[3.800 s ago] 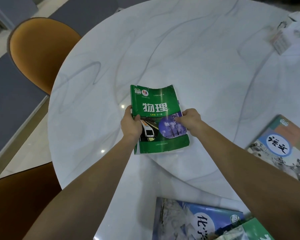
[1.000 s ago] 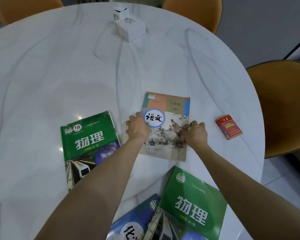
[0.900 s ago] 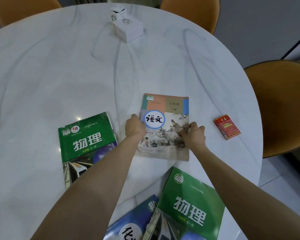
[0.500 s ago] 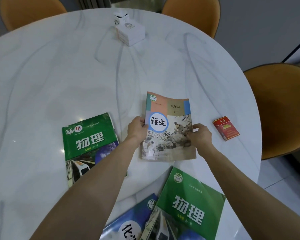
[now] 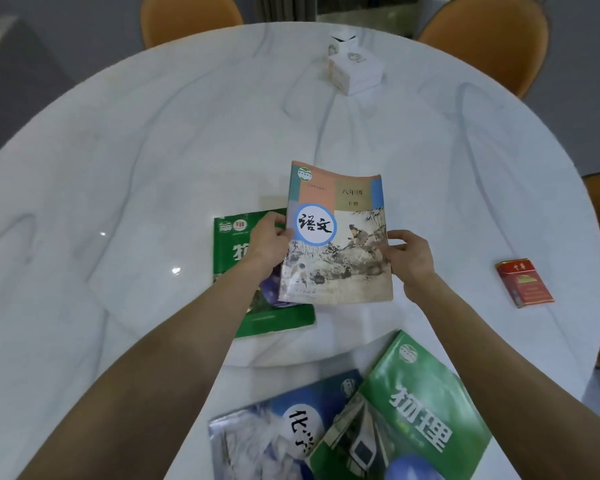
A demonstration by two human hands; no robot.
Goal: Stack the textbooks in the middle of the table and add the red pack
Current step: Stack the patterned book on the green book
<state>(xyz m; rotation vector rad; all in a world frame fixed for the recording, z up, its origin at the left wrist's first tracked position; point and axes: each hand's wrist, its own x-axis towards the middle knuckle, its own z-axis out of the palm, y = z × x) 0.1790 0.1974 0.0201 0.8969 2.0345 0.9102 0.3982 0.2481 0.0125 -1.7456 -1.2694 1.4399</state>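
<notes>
Table: the round white marble table (image 5: 153,174) is carrying everything; its middle is lying just under and left of the hands.
Green book in the middle: a green textbook (image 5: 274,320) is lying flat near the table's centre, long axis running near to far, partly covered by the lifted book and the left forearm.
Lifted book: the picture-cover textbook (image 5: 336,237) is being held up over the right half of the green book, long axis near to far, its far edge appearing to tip up; it is sitting offset to the right, so the coming move looks like a short shift left and down.
Near books: a blue textbook (image 5: 278,427) and a second green textbook (image 5: 416,417) are waiting at the near edge, the green one overlapping the blue; both are well apart from the stack.
Red pack: the red pack (image 5: 523,282) is lying flat far to the right, well apart from the books and nearer the right hand.
White box: a white box (image 5: 355,69) is sitting at the far side, uninvolved.
Left hand: the left hand (image 5: 267,242) is pinching the book's left edge, thumb on the cover, the other fingers hidden beneath.
Right hand: the right hand (image 5: 409,254) is gripping the right edge, thumb on the cover, fingers curled underneath.
Judgement: stacking looks barely begun, one book being placed.
</notes>
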